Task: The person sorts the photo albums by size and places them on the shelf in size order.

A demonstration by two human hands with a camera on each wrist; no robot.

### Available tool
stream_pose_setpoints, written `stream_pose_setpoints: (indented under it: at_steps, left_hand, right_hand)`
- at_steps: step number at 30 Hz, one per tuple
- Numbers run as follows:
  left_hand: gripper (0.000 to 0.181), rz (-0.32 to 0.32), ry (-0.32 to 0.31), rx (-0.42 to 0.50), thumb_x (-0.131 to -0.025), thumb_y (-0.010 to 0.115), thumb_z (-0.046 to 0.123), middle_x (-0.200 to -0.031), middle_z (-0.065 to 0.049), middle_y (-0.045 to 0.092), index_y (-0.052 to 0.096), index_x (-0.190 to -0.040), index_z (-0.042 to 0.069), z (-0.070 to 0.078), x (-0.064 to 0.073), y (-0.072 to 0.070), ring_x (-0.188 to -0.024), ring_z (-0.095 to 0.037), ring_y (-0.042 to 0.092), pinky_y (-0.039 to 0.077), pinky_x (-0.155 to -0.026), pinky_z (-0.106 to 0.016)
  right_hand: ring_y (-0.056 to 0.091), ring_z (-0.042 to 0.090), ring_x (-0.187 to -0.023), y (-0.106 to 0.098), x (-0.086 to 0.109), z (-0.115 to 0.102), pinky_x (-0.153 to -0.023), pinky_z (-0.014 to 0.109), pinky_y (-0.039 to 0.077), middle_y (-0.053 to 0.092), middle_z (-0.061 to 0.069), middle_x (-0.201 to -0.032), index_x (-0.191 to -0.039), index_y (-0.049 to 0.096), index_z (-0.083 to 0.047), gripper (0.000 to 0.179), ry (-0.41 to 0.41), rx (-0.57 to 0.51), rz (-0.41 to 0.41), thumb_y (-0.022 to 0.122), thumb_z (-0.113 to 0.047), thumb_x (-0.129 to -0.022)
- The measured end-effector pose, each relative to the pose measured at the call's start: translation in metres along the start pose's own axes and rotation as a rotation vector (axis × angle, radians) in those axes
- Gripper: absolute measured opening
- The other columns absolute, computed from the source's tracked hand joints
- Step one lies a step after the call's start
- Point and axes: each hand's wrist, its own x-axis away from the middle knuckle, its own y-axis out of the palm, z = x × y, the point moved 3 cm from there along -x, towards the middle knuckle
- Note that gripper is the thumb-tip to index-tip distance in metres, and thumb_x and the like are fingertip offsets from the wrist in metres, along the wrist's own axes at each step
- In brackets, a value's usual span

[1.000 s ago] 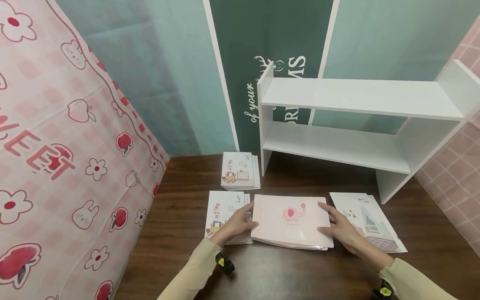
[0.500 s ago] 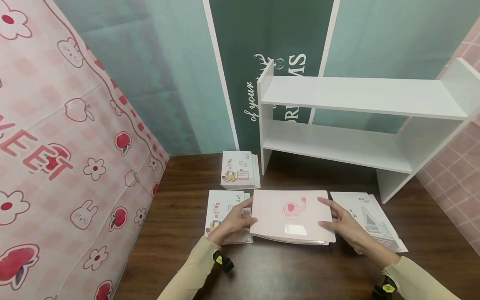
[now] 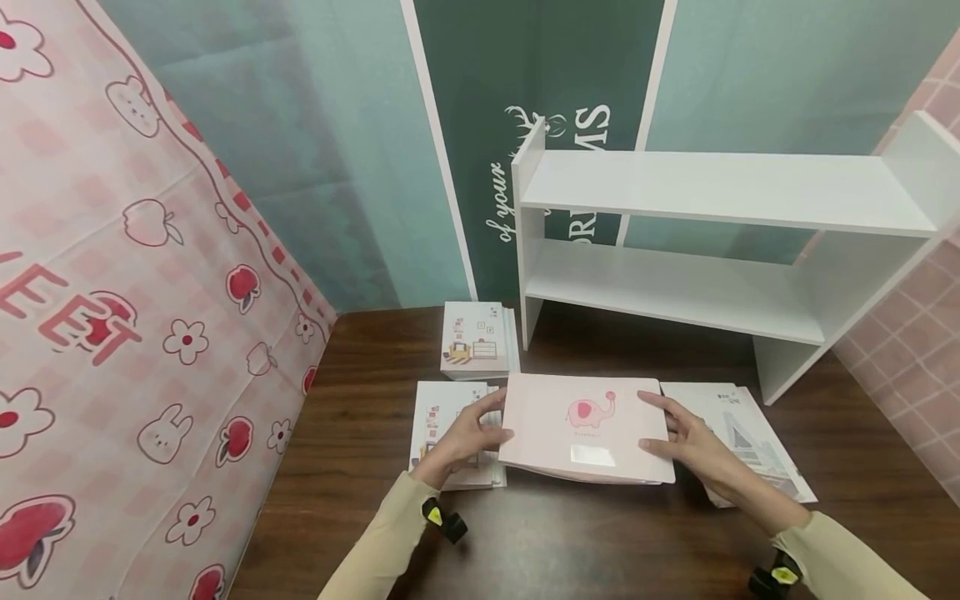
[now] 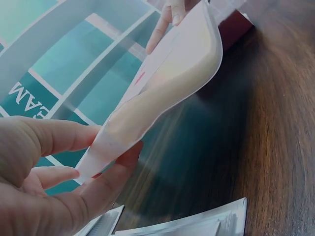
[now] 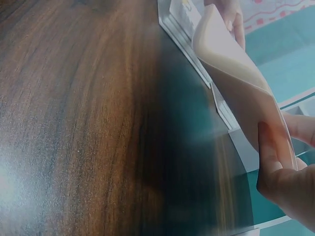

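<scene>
Pinched by left hand [image 3: 469, 435] and right hand [image 3: 692, 442], one pink folder [image 3: 543, 429] (one elephant [image 3: 588, 413] printed) tilts near three booklet piles [image 3: 474, 333].

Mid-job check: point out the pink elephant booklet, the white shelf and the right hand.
Pink elephant booklet [image 3: 581, 431]: head view, middle of its front cover.
White shelf [image 3: 667, 283]: head view, on its lower board.
Right hand [image 3: 696, 443]: head view, back of the hand.
</scene>
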Motion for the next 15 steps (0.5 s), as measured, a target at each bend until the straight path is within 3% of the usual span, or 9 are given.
stream_pose_setpoints:
  at_steps: [8, 13, 15]
  left_hand:
    - [0.067, 0.001, 0.016, 0.026, -0.082, 0.064, 0.002, -0.14, -0.02, 0.037, 0.038, -0.142, 0.018, 0.003, -0.001, -0.002, -0.085, -0.023, 0.065, 0.055, -0.072, -0.038]
    - [0.067, 0.009, 0.008, 0.03, -0.083, 0.064, 0.004, -0.142, -0.019, 0.035, 0.038, -0.142, 0.019, 0.007, 0.0, -0.003, -0.088, -0.022, 0.064, 0.055, -0.075, -0.036]
    - [0.067, 0.006, 0.016, 0.032, -0.083, 0.063, 0.002, -0.142, -0.02, 0.034, 0.037, -0.143, 0.018, 0.016, 0.003, -0.002, -0.088, -0.022, 0.063, 0.055, -0.075, -0.037]
  right_hand:
    - [0.064, 0.014, -0.088, -0.004, -0.001, -0.002, -0.071, 0.032, 0.054, 0.059, 0.012, -0.118, -0.147, 0.024, -0.013, 0.075, -0.007, -0.009, -0.005, 0.066, -0.011, -0.085]
    - [0.066, 0.017, -0.083, -0.006, -0.003, -0.004, -0.067, 0.035, 0.056, 0.059, 0.011, -0.117, -0.147, 0.023, -0.013, 0.076, -0.036, -0.021, 0.0, 0.066, -0.008, -0.085]
    - [0.066, 0.017, -0.083, -0.006, -0.003, -0.006, -0.065, 0.036, 0.056, 0.06, 0.007, -0.115, -0.146, 0.024, -0.013, 0.076, -0.042, -0.032, 0.011, 0.067, -0.007, -0.084]
